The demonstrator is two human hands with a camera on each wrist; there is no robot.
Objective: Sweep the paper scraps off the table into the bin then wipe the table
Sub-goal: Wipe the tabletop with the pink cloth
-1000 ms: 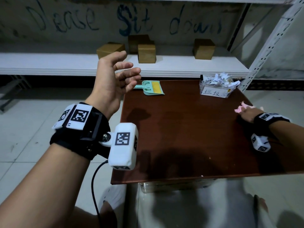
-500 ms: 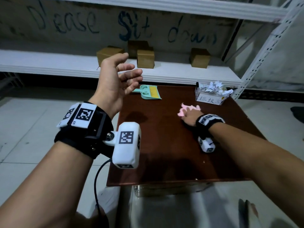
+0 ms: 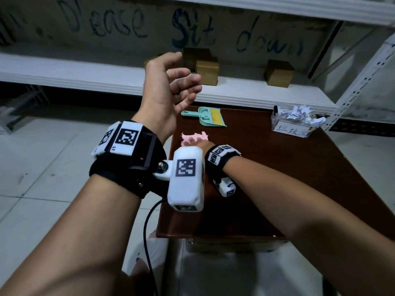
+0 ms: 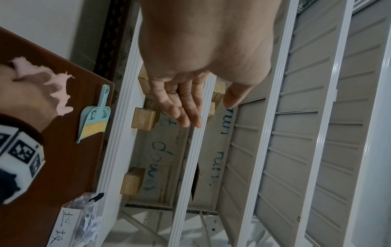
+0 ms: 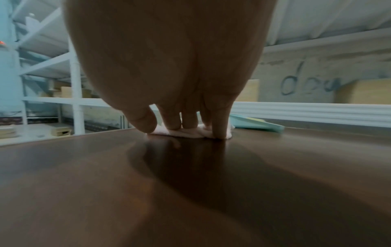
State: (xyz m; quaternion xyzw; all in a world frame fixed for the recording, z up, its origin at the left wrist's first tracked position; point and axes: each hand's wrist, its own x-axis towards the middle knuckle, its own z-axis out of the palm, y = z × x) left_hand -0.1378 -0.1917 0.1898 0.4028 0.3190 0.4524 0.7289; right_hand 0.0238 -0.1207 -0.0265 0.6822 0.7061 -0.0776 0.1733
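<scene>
Wiping underway — my right hand [image 3: 204,144] presses the pink cloth [image 3: 193,136] flat near the desk's [image 3: 299,178] left edge, unwiped surface lying rightward; left hand [image 3: 168,90] raised, loosely curled, empty.

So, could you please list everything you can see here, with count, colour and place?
table: one, dark reddish-brown, centre, in front of the shelving.
cloth: one, pink, on the table near its left edge, under the right hand's fingers.
dustpan and brush set: one, teal with yellow bristles, at the table's far left corner.
bin: one, clear with a handwritten white label, at the far right corner, heaped with white paper scraps.
cardboard boxes: several, tan, on the white shelf behind.
wall writing: blue, behind the shelf.
left hand: raised beside the table, holding nothing.
right hand: fingers pressing the cloth flat on the table.
</scene>
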